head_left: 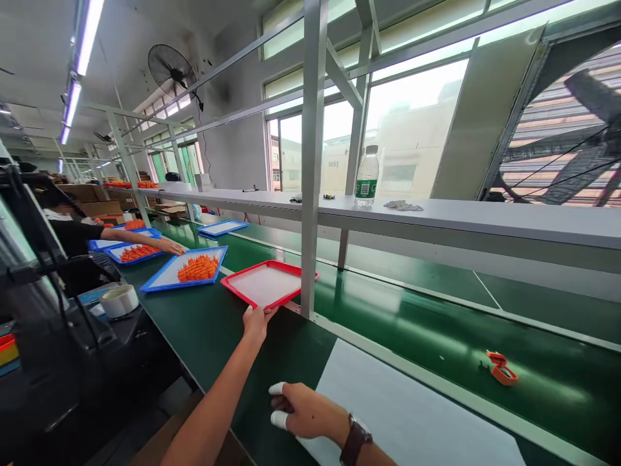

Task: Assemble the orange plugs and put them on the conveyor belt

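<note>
My left hand point(257, 321) reaches forward, its fingers closed on the near rim of a red tray point(266, 283). The tray has a pale, bare bottom, and its right end passes behind a white post. My right hand point(305, 408) is held low over the green table beside a large white sheet point(388, 401). White covers are on two of its fingertips, which stand apart with nothing between them; the other fingers are curled. A dark-strapped watch point(356, 440) is on that wrist.
A blue tray point(162, 278) with orange parts point(198, 267) lies left of the red one, with a co-worker's hand point(172, 247) at its far rim. The post point(313, 162) holds a shelf with a bottle point(367, 176). A small orange part point(503, 372) sits on the green belt point(412, 323).
</note>
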A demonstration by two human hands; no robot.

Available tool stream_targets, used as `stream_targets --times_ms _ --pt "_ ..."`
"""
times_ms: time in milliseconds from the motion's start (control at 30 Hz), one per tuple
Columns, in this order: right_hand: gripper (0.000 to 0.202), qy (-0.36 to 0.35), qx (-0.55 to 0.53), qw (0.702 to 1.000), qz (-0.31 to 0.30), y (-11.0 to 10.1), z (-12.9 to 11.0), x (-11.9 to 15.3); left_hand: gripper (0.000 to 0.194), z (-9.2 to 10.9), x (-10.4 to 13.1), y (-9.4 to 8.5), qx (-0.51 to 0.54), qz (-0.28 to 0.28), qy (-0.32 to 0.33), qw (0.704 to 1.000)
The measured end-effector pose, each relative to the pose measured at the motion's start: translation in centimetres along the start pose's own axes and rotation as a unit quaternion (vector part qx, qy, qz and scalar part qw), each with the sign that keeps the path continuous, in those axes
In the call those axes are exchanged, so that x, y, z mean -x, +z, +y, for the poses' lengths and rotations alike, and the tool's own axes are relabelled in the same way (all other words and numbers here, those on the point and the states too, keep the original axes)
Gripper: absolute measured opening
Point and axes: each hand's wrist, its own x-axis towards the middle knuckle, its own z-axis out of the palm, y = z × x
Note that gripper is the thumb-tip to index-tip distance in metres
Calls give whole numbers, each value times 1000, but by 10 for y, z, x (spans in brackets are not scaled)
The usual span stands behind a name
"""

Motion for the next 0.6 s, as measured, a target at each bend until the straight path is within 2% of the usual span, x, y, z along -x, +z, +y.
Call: stream_targets --times_ms 133,233,300,333,367,433,467,533,600 --pt "45 13 27 999 22 -20 -11 68 20 -5 33 -69 -17 5 11 1000" --pt "38 84 1 995 56 -40 -14 111 24 -10 64 -122 -53 11 4 999" --pt "39 124 -17 988 85 -52 -7 134 25 -8 80 -156 -163 28 -9 986" --pt "40 135 -23 985 101 -57 -1 144 27 -5 86 -171 -255 49 -1 966" --pt "42 141 -27 983 117 -61 6 153 30 0 89 -185 -353 78 26 932" --pt "43 145 -23 977 152 -70 23 166 39 12 91 -205 -520 121 131 836" --pt "44 144 -17 974 171 -74 32 171 42 17 89 -211 -569 120 198 789" --pt "45 138 6 967 213 -83 51 179 42 22 83 -211 -612 72 304 726" --pt "45 139 37 958 248 -92 67 184 40 15 76 -198 -619 -16 369 693"
